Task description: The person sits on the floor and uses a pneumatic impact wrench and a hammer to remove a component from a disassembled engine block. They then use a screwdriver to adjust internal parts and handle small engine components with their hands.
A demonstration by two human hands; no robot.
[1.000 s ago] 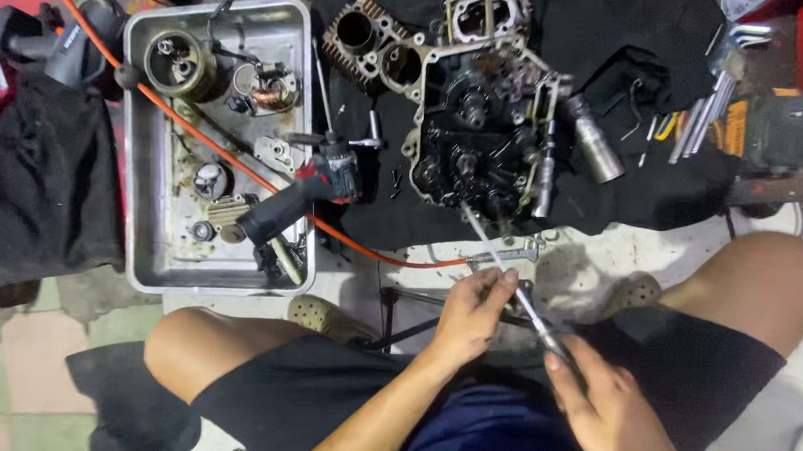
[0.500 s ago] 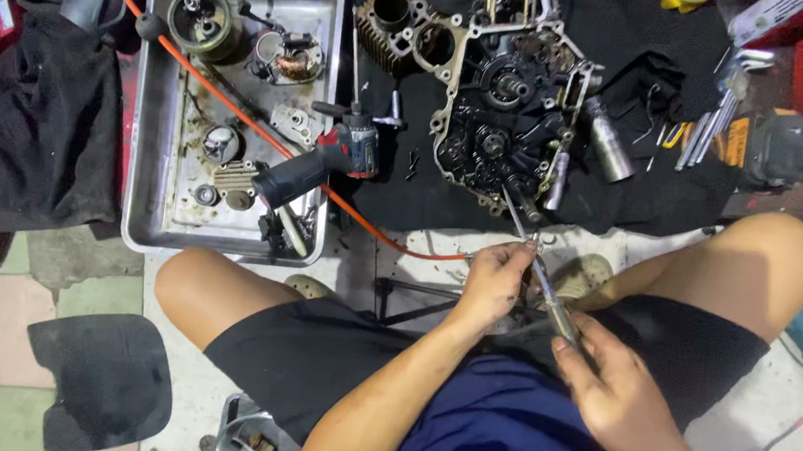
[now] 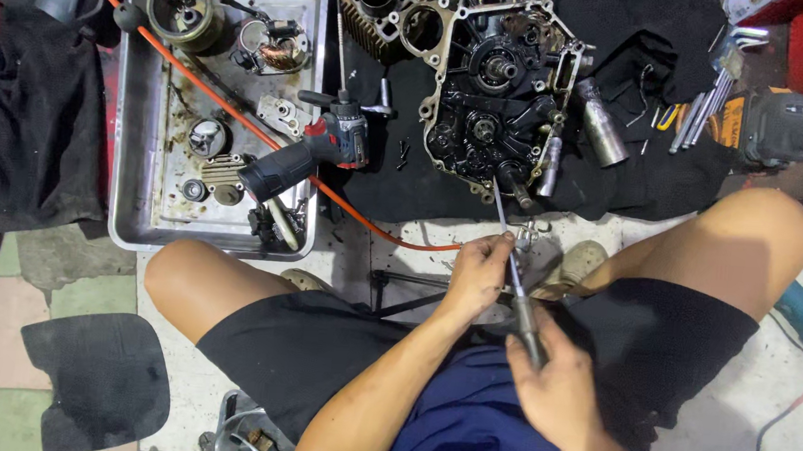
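Screwdriver [image 3: 512,261] tip now at engine case [image 3: 496,81] near edge; right hand [image 3: 559,392] grasping handle, left hand [image 3: 476,276] pinching shaft; view shifted nearer.

Seen from above, a seated person's right hand [image 3: 555,387] grips the handle of a long screwdriver [image 3: 512,261], while the left hand [image 3: 478,273] pinches its shaft. The tip points toward a dark engine case [image 3: 496,91] lying on black cloth [image 3: 650,177]. A cordless drill [image 3: 307,158] rests across a metal tray [image 3: 134,141] holding greasy parts.
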